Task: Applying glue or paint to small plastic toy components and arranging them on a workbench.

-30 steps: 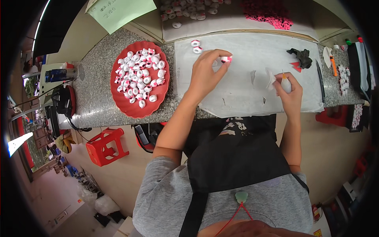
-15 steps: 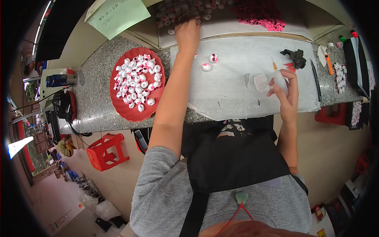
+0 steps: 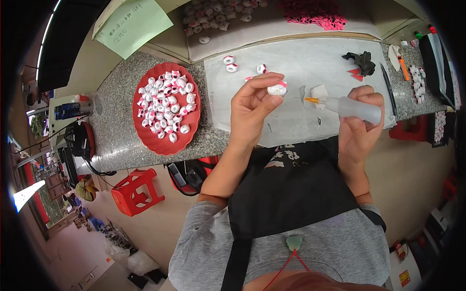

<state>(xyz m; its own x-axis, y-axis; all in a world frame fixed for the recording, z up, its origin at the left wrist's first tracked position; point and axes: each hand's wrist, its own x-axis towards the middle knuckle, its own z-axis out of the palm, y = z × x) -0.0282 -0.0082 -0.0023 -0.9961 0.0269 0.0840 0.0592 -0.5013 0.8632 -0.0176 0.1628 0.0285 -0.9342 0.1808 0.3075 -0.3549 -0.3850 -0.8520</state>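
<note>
Between the thumb and fingers of my left hand [image 3: 252, 109] is a small white and pink figurine head [image 3: 277, 88], raised over the white paper sheet [image 3: 291, 128]. My right hand [image 3: 361, 119] grips a translucent squeeze bottle [image 3: 357, 109]. The bottle lies sideways in the fingers, its amber needle tip [image 3: 312, 100] pointing left toward the figurine head, with a gap between them. Several similar pieces [image 3: 232, 68] rest on the sheet beyond my left hand. A white scrap [image 3: 318, 94] lies behind the needle tip.
A red scalloped plate [image 3: 194, 127] full of white and pink pieces stands at left. The back shelf [image 3: 267, 30] bears more white pieces and a pile of pink parts [image 3: 315, 15]. Crumpled black material [image 3: 361, 63] and a dark pen-like stick [image 3: 388, 87] lie at right.
My left hand has come back from the shelf pile to the middle, holding a figurine head. My right hand has tipped the bottle from upright to sideways, its needle now pointing left.
</note>
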